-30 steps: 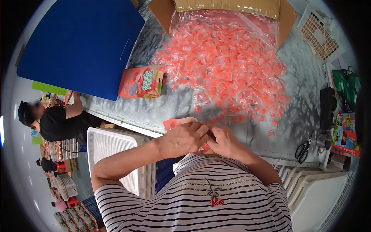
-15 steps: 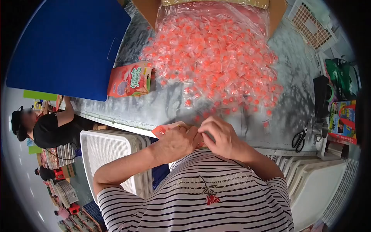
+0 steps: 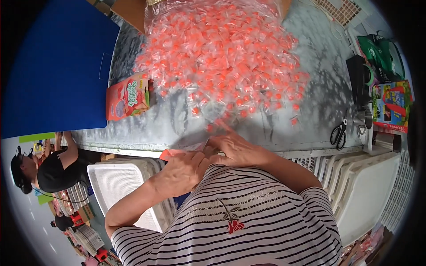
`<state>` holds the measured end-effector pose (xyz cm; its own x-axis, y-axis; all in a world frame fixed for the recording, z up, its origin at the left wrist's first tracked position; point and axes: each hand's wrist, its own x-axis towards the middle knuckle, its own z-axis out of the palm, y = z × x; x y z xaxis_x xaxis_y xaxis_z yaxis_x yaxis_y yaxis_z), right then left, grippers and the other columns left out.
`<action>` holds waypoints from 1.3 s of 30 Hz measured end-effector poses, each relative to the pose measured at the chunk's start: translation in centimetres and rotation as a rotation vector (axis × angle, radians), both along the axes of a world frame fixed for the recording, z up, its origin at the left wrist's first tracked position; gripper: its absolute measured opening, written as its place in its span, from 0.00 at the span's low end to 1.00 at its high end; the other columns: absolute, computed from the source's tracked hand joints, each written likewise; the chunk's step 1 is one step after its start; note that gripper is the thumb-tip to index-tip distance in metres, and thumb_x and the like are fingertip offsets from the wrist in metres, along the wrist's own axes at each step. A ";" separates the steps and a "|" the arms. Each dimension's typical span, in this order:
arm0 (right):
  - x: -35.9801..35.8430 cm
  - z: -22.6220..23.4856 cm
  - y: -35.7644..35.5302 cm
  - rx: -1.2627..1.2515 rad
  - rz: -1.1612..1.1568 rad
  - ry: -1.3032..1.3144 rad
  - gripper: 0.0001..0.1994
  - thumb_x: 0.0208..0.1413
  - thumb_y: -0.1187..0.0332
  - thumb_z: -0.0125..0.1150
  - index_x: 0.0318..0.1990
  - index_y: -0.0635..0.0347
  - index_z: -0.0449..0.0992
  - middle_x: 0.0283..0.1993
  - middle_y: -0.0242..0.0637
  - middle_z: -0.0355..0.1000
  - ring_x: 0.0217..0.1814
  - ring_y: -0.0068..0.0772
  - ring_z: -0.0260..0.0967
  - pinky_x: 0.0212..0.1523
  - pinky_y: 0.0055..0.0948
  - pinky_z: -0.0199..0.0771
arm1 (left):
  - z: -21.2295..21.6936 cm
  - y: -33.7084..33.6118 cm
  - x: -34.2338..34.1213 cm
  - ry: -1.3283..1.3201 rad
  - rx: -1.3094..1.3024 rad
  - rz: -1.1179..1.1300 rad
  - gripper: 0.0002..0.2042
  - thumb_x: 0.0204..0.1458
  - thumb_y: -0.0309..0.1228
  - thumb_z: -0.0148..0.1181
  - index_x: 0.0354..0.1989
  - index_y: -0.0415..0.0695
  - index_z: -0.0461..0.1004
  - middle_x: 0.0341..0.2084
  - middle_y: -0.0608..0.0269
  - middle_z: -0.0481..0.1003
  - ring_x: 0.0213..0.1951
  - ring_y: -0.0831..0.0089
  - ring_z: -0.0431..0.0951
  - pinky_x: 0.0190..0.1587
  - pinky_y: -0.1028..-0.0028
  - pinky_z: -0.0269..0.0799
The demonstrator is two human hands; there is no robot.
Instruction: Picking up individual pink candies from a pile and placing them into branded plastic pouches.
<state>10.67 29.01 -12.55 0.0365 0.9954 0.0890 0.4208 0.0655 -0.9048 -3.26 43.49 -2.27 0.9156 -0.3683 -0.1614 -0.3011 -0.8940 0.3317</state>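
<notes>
Hundreds of small orange sweets in clear wrappers [image 3: 226,53] lay heaped across the far middle of the grey worktop [image 3: 177,122]. Left of them stood a big blue board [image 3: 53,66], and a white perforated tray [image 3: 117,181] sat near left, below the worktop edge. An orange carton [image 3: 128,96] lay flat just left of the heap. At the near edge, the left hand [image 3: 182,170] had its fingers curled, pinching a flat orange packet [image 3: 171,154]. The right hand [image 3: 235,148] touched the same packet, fingers pressed together with one stretched toward stray sweets. Black scissors [image 3: 339,131] lay far right.
</notes>
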 end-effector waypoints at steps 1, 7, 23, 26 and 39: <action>0.0 0.5 0.2 -0.041 0.008 0.082 0.28 0.58 0.44 0.49 0.47 0.65 0.73 0.30 0.46 0.74 0.43 0.45 0.73 0.71 0.57 0.22 | 0.2 0.2 0.0 0.041 -0.046 0.011 0.15 0.38 0.25 0.57 0.37 0.34 0.69 0.29 0.54 0.69 0.31 0.61 0.75 0.34 0.66 0.72; 1.9 1.0 -1.2 0.045 -0.307 0.209 0.17 0.55 0.65 0.61 0.49 0.63 0.72 0.46 0.46 0.75 0.50 0.41 0.73 0.53 0.35 0.70 | 1.0 0.5 -0.6 -0.174 -0.124 0.306 0.06 0.40 0.20 0.60 0.27 0.39 0.71 0.22 0.57 0.72 0.21 0.61 0.74 0.23 0.65 0.70; 3.0 -6.3 -2.1 0.145 -0.232 -0.650 0.19 0.47 0.67 0.61 0.48 0.59 0.72 0.60 0.45 0.62 0.67 0.45 0.54 0.69 0.51 0.45 | -1.4 1.0 -4.4 -0.233 -0.125 0.815 0.06 0.43 0.21 0.60 0.30 0.42 0.74 0.21 0.58 0.74 0.21 0.60 0.75 0.27 0.67 0.72; 3.2 -5.1 -3.4 0.128 -0.276 -0.482 0.17 0.53 0.66 0.58 0.49 0.62 0.71 0.63 0.48 0.59 0.65 0.48 0.55 0.67 0.48 0.50 | -1.9 1.1 -3.8 -0.228 -0.131 0.760 0.06 0.44 0.21 0.60 0.32 0.41 0.76 0.22 0.57 0.75 0.19 0.63 0.75 0.27 0.69 0.72; 9.7 -6.1 -5.1 0.055 -0.680 -0.058 0.12 0.62 0.71 0.48 0.50 0.65 0.70 0.50 0.46 0.69 0.48 0.43 0.68 0.54 0.32 0.65 | -2.9 1.2 -4.4 -0.248 -0.138 0.787 0.06 0.45 0.20 0.60 0.32 0.41 0.75 0.21 0.58 0.75 0.19 0.66 0.75 0.25 0.70 0.70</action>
<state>20.36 23.88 -18.68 0.6453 0.7471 0.1591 0.4324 -0.1856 -0.8824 -7.71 44.67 -5.17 0.9166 0.3921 0.0785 0.3157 -0.8300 0.4598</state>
